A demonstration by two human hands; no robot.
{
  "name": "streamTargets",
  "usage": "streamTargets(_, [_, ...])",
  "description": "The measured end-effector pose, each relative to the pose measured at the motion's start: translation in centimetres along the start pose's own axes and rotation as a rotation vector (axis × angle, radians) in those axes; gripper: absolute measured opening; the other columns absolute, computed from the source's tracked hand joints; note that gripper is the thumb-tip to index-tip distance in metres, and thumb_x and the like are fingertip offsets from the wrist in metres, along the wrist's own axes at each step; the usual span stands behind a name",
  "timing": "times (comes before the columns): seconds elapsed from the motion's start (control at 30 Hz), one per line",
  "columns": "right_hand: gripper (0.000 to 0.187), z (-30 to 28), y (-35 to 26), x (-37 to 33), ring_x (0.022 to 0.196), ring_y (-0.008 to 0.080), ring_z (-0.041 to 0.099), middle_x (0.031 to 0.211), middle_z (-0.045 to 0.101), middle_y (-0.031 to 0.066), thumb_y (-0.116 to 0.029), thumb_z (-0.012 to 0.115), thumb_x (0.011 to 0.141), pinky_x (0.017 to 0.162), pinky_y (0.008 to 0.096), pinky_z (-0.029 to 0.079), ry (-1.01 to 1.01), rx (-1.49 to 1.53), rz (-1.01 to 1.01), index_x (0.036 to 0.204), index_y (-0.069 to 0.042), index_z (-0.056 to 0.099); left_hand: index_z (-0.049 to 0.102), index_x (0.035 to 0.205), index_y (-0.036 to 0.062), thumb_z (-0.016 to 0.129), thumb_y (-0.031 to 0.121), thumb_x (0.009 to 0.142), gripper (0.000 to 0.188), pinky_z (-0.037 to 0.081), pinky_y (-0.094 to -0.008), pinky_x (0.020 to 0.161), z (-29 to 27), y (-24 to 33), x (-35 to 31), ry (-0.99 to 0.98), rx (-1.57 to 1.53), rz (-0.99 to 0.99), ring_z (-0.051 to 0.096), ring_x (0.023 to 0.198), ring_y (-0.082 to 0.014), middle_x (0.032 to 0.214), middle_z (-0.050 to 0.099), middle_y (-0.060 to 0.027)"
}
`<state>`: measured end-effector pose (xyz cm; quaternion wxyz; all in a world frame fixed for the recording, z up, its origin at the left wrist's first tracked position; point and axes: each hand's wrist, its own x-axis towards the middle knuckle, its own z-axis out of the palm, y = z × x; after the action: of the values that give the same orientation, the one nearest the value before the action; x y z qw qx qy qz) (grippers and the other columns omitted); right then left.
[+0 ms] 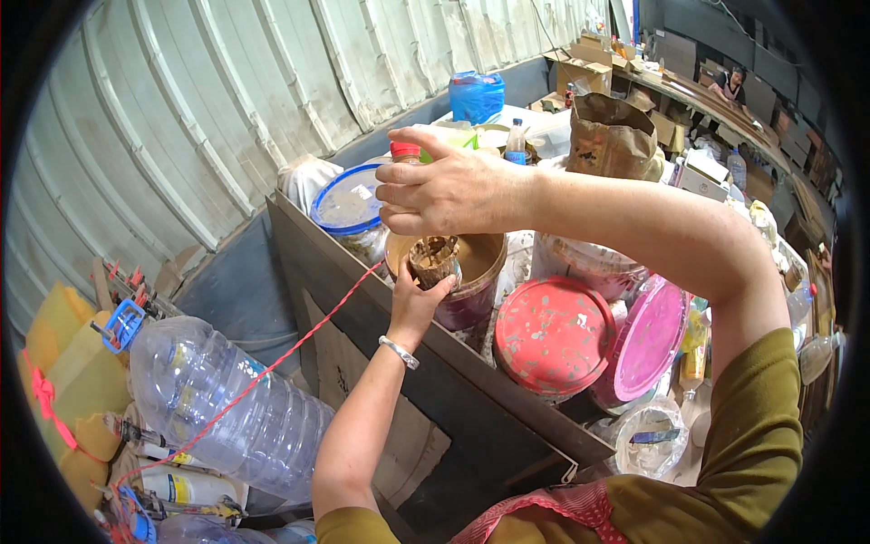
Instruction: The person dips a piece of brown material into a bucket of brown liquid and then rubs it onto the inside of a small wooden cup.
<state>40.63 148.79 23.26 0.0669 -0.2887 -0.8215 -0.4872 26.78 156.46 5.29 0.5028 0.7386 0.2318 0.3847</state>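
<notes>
In my left hand (419, 306) is a small cup (435, 260) crusted with brown matter, gripped by its near side. It sits over the mouth of a bucket (494, 281) whose inside is coated brown; whether it touches the contents I cannot tell. My right hand (449, 189) is raised above and beyond the cup, its fingers curled and the palm turned away. A red cap (405, 150) shows between its upper fingers; whether the hand grips what lies under that cap is hidden. Left of the bucket stands a tub with a blue-rimmed lid (349, 198).
Right of the bucket are a red lidded bucket (555, 335) and a tilted pink lid (651, 337). A dark panel edge (507, 385) runs beneath my arms. Large clear bottles (236, 399) and a red cord (272, 364) are at left. Another person (728, 89) is far off at right.
</notes>
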Motion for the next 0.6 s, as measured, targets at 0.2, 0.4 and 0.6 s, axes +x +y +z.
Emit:
streamTargets(0.2, [0.013, 0.7, -0.4, 0.0, 0.113, 0.0153, 0.049, 0.091, 0.06, -0.0057, -0.019, 0.062, 0.073, 0.11, 0.049, 0.023, -0.003, -0.019, -0.007, 0.085, -0.016, 0.059, 0.046, 0.121, -0.0022, 0.075, 0.014, 0.074, 0.058, 0.046, -0.0311, 0.091, 0.1, -0.3, 0.1, 0.013, 0.001, -0.005, 0.06, 0.103, -0.0189, 0.112, 0.062, -0.0122])
streamTargets(0.4, [0.013, 0.9, -0.5, -0.1, 0.114, 0.0156, 0.049, 0.093, 0.061, -0.0061, -0.019, 0.063, 0.073, 0.11, 0.0488, 0.024, -0.049, -0.004, -0.021, 0.086, -0.017, 0.06, 0.046, 0.121, -0.0021, 0.076, 0.014, 0.073, 0.06, 0.046, -0.0316, 0.091, 0.2, -0.4, 0.0, 0.021, 0.0, -0.022, 0.06, 0.102, -0.02, 0.111, 0.062, -0.0125])
streamTargets(0.6, [0.014, 1.2, -0.7, -0.2, 0.114, 0.0152, 0.048, 0.091, 0.06, -0.0067, -0.019, 0.063, 0.072, 0.11, 0.0486, 0.024, -0.046, 0.016, -0.031, 0.086, -0.017, 0.06, 0.046, 0.122, -0.0016, 0.076, 0.015, 0.072, 0.06, 0.046, -0.0323, 0.091, 0.4, -0.6, 0.0, 0.028, 0.021, 0.013, 0.06, 0.101, -0.0209, 0.11, 0.062, -0.013])
